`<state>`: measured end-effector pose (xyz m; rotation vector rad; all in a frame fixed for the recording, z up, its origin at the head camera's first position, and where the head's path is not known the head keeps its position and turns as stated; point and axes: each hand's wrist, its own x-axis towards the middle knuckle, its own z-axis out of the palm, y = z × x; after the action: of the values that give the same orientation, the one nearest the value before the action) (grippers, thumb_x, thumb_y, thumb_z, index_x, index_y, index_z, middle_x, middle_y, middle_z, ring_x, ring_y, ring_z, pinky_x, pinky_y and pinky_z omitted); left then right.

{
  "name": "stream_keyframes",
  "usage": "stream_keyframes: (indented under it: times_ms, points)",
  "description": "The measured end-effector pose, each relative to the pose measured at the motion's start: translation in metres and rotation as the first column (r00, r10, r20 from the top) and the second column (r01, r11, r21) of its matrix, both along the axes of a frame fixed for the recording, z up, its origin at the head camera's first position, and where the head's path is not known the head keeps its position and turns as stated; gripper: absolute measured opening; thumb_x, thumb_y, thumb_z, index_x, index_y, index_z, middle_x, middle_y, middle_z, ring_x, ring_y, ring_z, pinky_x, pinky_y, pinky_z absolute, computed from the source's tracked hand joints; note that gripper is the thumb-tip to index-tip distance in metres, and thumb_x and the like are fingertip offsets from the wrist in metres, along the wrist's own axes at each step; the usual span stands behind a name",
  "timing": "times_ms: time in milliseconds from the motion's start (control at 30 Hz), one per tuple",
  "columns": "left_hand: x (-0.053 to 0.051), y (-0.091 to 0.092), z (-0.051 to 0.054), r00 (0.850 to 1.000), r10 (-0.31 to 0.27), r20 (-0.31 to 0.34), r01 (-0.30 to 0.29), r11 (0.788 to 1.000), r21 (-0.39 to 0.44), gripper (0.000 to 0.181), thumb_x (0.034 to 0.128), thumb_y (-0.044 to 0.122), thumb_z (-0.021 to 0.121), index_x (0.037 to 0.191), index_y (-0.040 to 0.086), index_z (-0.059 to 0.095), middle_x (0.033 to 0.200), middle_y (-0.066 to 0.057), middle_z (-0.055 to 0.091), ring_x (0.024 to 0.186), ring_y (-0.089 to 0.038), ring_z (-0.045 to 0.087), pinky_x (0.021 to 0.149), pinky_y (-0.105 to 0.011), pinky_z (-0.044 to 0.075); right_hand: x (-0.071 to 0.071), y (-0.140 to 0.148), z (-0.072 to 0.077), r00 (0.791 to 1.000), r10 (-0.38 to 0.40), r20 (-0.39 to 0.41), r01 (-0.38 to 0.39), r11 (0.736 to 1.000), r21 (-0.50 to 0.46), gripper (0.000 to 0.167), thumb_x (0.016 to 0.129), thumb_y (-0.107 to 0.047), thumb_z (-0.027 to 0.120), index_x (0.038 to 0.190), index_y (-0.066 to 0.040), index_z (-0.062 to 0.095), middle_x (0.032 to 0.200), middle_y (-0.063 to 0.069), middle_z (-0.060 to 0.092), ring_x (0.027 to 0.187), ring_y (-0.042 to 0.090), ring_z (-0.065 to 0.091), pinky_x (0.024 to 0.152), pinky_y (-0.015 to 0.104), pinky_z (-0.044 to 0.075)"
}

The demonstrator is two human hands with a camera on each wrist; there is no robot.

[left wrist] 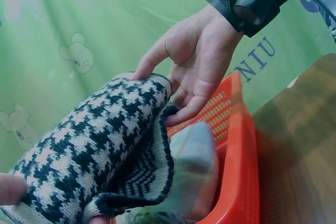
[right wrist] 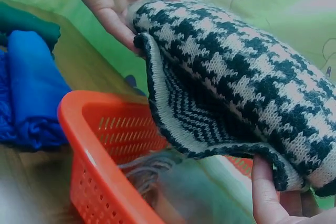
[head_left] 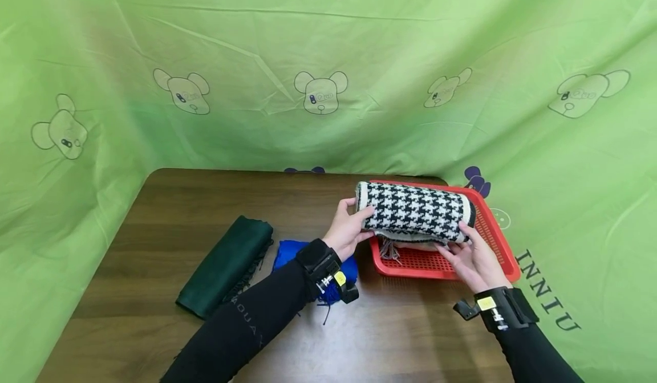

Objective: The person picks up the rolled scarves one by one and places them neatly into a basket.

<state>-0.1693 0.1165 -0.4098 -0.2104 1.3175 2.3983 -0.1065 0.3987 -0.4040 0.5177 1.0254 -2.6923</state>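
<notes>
A rolled knit scarf [head_left: 416,211] in black-and-white houndstooth is held up over a red plastic basket [head_left: 495,232]. My left hand [head_left: 348,228] grips its left end, thumb on top and fingers beneath. At the other end my right hand [head_left: 477,260] pinches the roll's lower edge between thumb and fingers. One flap [right wrist: 194,114] of the knit hangs loose below the roll. Under it, inside the basket, lies a pale plaid fabric [left wrist: 194,156] with a fringe [right wrist: 149,169], partly hidden by the scarf.
Left of the basket a folded blue cloth [head_left: 290,252] lies on the wooden table [head_left: 205,200], partly behind my left wrist. Farther left is a folded dark green cloth [head_left: 228,266] with fringe. A green curtain [head_left: 256,41] with bear-head prints hangs behind the table.
</notes>
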Motion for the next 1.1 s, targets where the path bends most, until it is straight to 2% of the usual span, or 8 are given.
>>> stream_keyframes:
  times_ms: [100, 267, 433, 633, 733, 933, 1033, 1100]
  points:
    - [0.004, 0.002, -0.001, 1.0, -0.009, -0.006, 0.009, 1.0, -0.004, 0.049, 0.105, 0.009, 0.065, 0.146, 0.008, 0.037, 0.151, -0.023, 0.051, 0.13, -0.04, 0.061, 0.11, -0.058, 0.051, 0.005, 0.003, -0.001, 1.0, 0.006, 0.006, -0.006, 1.0, 0.017, 0.08, 0.11, -0.022, 0.058, 0.166, -0.045, 0.005, 0.142, -0.005, 0.044, 0.118, 0.017, 0.062, 0.129, 0.036, 0.018]
    - [0.009, 0.006, -0.004, 1.0, -0.025, -0.006, 0.025, 1.0, -0.013, 0.049, 0.1046, 0.009, 0.065, 0.145, 0.009, 0.037, 0.15, -0.024, 0.05, 0.127, -0.039, 0.063, 0.109, -0.056, 0.052, 0.012, 0.006, -0.003, 1.0, -0.003, 0.025, 0.001, 0.998, 0.061, 0.078, 0.11, -0.024, 0.058, 0.166, -0.044, 0.007, 0.144, -0.007, 0.041, 0.119, 0.015, 0.062, 0.126, 0.035, 0.032]
    - [0.015, 0.009, -0.004, 0.999, -0.054, -0.004, 0.054, 0.998, -0.024, 0.05, 0.1054, 0.011, 0.065, 0.146, 0.009, 0.036, 0.149, -0.023, 0.051, 0.125, -0.035, 0.063, 0.109, -0.054, 0.052, 0.019, 0.01, -0.006, 0.999, -0.015, 0.033, 0.011, 0.992, 0.123, 0.077, 0.11, -0.027, 0.058, 0.165, -0.047, 0.008, 0.144, -0.011, 0.04, 0.118, 0.011, 0.06, 0.125, 0.037, 0.033]
    - [0.023, 0.017, -0.005, 0.998, -0.061, 0.001, 0.061, 0.998, -0.024, 0.049, 0.1042, 0.011, 0.066, 0.143, 0.01, 0.037, 0.144, -0.022, 0.054, 0.117, -0.031, 0.066, 0.105, -0.054, 0.055, 0.03, 0.02, -0.007, 1.0, -0.024, 0.014, 0.023, 0.995, 0.097, 0.072, 0.111, -0.024, 0.056, 0.162, -0.048, 0.011, 0.138, -0.008, 0.047, 0.116, 0.015, 0.063, 0.106, 0.039, 0.056]
    - [0.027, 0.023, -0.007, 0.999, -0.054, 0.006, 0.054, 0.998, -0.025, 0.048, 0.1035, 0.011, 0.068, 0.143, 0.01, 0.039, 0.142, -0.019, 0.054, 0.116, -0.031, 0.066, 0.104, -0.054, 0.056, 0.036, 0.026, -0.007, 0.999, -0.034, 0.007, 0.033, 0.998, 0.056, 0.06, 0.111, -0.021, 0.056, 0.156, -0.045, 0.023, 0.134, -0.004, 0.051, 0.116, 0.018, 0.065, 0.104, 0.041, 0.057]
    - [0.035, 0.032, -0.008, 0.999, -0.046, 0.01, 0.046, 0.999, -0.02, 0.048, 0.1045, 0.012, 0.068, 0.143, 0.01, 0.041, 0.143, -0.016, 0.05, 0.122, -0.03, 0.064, 0.105, -0.057, 0.055, 0.044, 0.037, -0.008, 0.999, -0.038, -0.012, 0.038, 0.999, 0.016, 0.03, 0.112, -0.018, 0.055, 0.138, -0.031, 0.047, 0.128, 0.002, 0.058, 0.116, 0.022, 0.066, 0.102, 0.043, 0.058]
    - [0.039, 0.035, -0.008, 0.999, -0.043, 0.018, 0.044, 0.999, -0.022, 0.049, 0.104, 0.012, 0.068, 0.144, 0.01, 0.04, 0.144, -0.017, 0.048, 0.122, -0.031, 0.063, 0.106, -0.056, 0.055, 0.047, 0.041, -0.009, 0.999, -0.029, -0.019, 0.03, 0.999, 0.038, 0.026, 0.112, -0.019, 0.054, 0.136, -0.029, 0.05, 0.127, 0.003, 0.059, 0.115, 0.024, 0.067, 0.102, 0.044, 0.058]
    - [0.042, 0.037, -0.008, 0.999, -0.043, 0.022, 0.043, 0.999, -0.027, 0.049, 0.1037, 0.013, 0.069, 0.144, 0.01, 0.041, 0.145, -0.017, 0.047, 0.122, -0.031, 0.063, 0.105, -0.055, 0.056, 0.048, 0.044, -0.009, 1.0, -0.025, -0.007, 0.026, 0.998, 0.064, 0.031, 0.112, -0.02, 0.054, 0.139, -0.032, 0.046, 0.127, 0.003, 0.057, 0.113, 0.023, 0.067, 0.102, 0.043, 0.058]
